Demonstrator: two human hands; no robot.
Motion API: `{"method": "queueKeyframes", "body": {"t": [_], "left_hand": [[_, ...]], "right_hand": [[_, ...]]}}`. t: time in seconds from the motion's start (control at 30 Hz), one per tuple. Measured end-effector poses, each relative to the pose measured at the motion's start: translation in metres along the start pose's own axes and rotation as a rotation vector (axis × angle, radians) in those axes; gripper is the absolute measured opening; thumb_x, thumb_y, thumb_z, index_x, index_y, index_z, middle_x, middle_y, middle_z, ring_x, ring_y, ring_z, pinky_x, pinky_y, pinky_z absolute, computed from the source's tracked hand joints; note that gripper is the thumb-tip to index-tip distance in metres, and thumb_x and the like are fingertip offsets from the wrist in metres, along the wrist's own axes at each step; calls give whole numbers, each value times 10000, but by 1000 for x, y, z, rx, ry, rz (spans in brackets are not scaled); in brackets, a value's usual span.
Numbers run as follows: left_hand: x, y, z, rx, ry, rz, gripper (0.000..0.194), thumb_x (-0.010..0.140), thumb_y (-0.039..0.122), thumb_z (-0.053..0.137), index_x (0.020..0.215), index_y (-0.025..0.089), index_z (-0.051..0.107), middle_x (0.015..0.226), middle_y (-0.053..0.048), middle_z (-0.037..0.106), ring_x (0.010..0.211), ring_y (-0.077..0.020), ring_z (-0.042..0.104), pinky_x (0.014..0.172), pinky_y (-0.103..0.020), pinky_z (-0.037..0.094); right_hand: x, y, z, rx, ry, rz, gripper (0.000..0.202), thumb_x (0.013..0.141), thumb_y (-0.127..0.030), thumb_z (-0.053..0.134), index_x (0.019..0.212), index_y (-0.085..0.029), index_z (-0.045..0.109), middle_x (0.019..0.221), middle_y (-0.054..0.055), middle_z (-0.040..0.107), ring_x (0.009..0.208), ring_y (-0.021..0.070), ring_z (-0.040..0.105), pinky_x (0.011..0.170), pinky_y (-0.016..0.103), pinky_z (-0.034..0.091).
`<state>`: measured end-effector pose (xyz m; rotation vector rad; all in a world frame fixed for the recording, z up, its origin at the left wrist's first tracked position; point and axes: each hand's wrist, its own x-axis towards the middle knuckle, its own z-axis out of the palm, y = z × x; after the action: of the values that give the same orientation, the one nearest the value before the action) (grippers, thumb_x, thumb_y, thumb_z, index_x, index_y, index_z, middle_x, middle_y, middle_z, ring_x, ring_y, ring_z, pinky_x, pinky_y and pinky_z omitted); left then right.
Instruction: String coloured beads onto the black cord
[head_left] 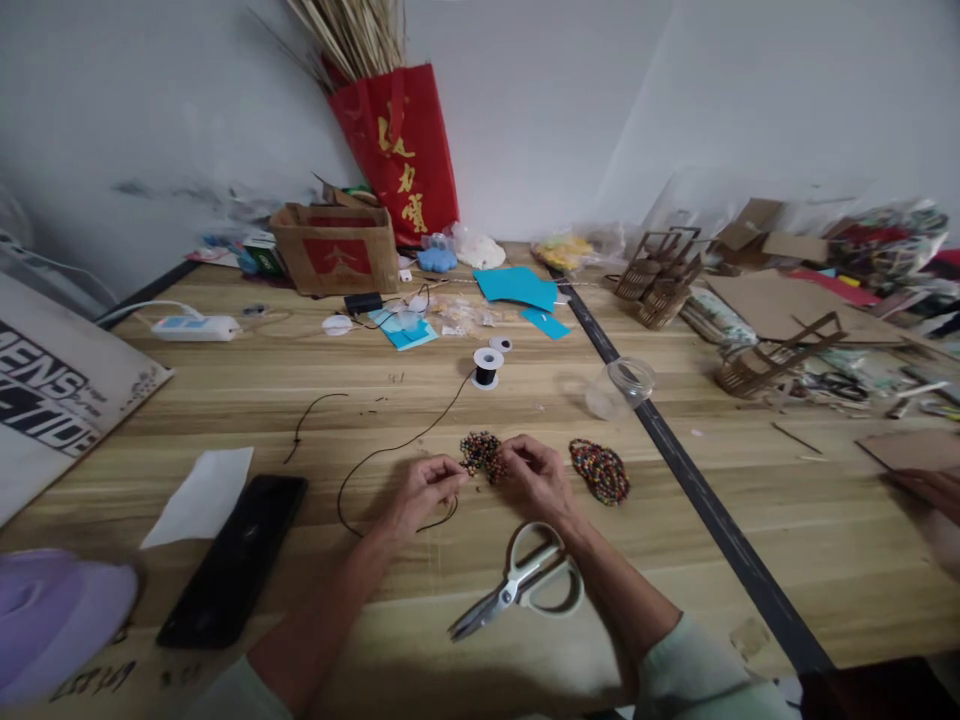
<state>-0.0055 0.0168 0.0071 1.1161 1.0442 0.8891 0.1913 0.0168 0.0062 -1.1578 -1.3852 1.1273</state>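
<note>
On the wood-grain surface (300, 365), a small pile of multicoloured beads (478, 449) lies between the left hand (431, 487) and the right hand (535, 474), the left one's grip pinched nearly closed beside the pile where black cord (340, 498) from the white-flanged spool (487, 369) curls up to its fingers. Curled over the pile's other side, the right hand's grip hides its fingertips, so I cannot tell whether it has hold of a bead; coiled bead strands (599, 472) lie just beyond it, and open scissors (508, 592) rest nearer the wearer.
</note>
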Motion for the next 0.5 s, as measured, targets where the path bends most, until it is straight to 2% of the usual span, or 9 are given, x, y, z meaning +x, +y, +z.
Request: {"method": "queueKeyframes", "body": {"t": [0.2,0.37,0.5], "left_hand": [[3,0,-1,-44,109,13,243,615,346,738,648,141,611,537,43,537,463,-72,446,467,-198,352],[4,1,-4,-50,175,39,237,625,346,716,639,145,589,535,45,520,487,-81,458,487,-198,367],[6,-3,-6,41,208,84,222,671,351,688,676,150,595,578,26,558,532,-100,486,523,-209,390]], "right_hand": [[6,6,-5,-99,120,-39,246,842,-406,584,832,-167,639,786,33,636,674,153,584,587,240,470],[9,15,-8,-274,183,-243,214,894,-328,517,949,-181,662,923,66,662,912,203,611,824,322,488],[10,20,-7,-326,133,-245,298,943,-339,443,1098,-175,638,1058,94,656,1019,220,598,917,363,465]]}}
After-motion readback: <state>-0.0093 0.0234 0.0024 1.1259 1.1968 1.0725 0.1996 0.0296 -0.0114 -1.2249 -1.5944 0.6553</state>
